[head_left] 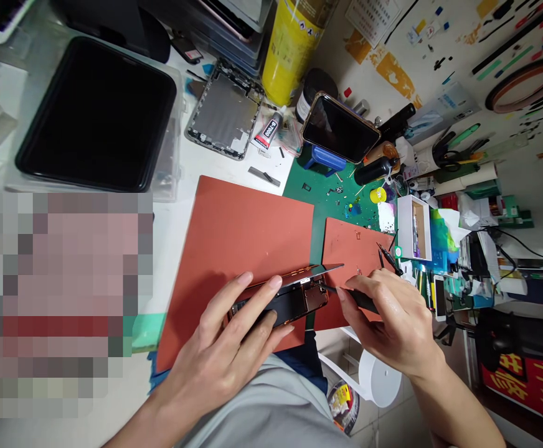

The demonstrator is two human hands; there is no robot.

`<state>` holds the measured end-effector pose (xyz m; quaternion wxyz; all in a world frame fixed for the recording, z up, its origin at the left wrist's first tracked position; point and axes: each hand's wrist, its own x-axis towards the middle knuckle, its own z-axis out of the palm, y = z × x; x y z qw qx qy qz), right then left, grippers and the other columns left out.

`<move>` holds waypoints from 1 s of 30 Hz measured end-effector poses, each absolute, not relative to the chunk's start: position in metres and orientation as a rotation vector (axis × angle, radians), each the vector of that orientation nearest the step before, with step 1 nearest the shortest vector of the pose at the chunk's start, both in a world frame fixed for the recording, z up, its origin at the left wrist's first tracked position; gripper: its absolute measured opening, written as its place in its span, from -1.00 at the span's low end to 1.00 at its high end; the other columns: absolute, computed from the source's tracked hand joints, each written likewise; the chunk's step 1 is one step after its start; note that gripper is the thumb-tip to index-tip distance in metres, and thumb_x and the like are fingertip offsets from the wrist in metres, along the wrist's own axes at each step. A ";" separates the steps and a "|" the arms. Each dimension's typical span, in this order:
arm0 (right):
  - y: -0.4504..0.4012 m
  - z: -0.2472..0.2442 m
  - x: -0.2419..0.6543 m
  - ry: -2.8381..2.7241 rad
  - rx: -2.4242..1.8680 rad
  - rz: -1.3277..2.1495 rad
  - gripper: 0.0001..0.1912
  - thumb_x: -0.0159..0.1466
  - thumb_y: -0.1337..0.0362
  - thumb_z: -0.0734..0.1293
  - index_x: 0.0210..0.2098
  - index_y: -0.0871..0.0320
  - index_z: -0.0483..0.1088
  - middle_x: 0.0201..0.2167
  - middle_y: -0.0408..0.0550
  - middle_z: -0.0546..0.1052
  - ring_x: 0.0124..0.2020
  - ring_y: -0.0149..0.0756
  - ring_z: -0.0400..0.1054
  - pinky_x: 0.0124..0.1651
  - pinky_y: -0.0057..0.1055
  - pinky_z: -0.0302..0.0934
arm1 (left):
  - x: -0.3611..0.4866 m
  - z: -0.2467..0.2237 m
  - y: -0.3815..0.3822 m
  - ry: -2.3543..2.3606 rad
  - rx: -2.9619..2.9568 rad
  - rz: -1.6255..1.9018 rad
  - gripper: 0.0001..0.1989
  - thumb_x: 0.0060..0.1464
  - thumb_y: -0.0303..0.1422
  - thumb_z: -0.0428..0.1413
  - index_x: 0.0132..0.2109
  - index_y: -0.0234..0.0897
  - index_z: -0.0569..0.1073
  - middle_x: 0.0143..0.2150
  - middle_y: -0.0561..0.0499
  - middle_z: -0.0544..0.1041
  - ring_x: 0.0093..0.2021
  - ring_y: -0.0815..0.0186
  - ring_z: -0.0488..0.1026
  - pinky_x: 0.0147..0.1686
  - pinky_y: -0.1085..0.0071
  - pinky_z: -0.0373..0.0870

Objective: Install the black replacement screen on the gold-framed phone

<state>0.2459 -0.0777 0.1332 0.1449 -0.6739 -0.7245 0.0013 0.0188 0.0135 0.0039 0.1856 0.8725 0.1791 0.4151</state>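
An opened phone [294, 302] lies near the front edge of a reddish-brown mat [248, 230], its screen panel tilted up from the frame and its insides showing. My left hand [234, 339] is on the phone, with fingers over the raised panel and the frame. Pinched in my right hand [390, 317] is a dark, thin tool [362, 300], whose tip reaches the right end of the phone's interior. A second reddish-brown mat [346, 246] lies under and beyond the right hand, with tiny parts and dark tweezers [390, 259] on it.
At the left lies a large black-screened device [98, 115] on a clear case. Behind the mats are a phone frame [227, 112], a glue tube [269, 132], a yellow can [294, 50] and a propped phone [341, 127]. A white box [414, 227] stands right.
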 end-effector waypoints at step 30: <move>-0.096 0.154 0.245 -2.018 -2.024 0.014 -0.87 0.47 0.45 0.42 -0.02 0.19 0.48 -0.39 -0.10 0.56 -0.45 -0.33 0.35 -0.37 -0.31 0.26 | 0.016 0.005 0.015 0.509 2.514 1.107 -0.76 0.17 -0.46 0.45 -0.06 -0.39 0.62 0.66 -0.19 0.13 0.59 -0.17 0.20 0.55 0.06 0.26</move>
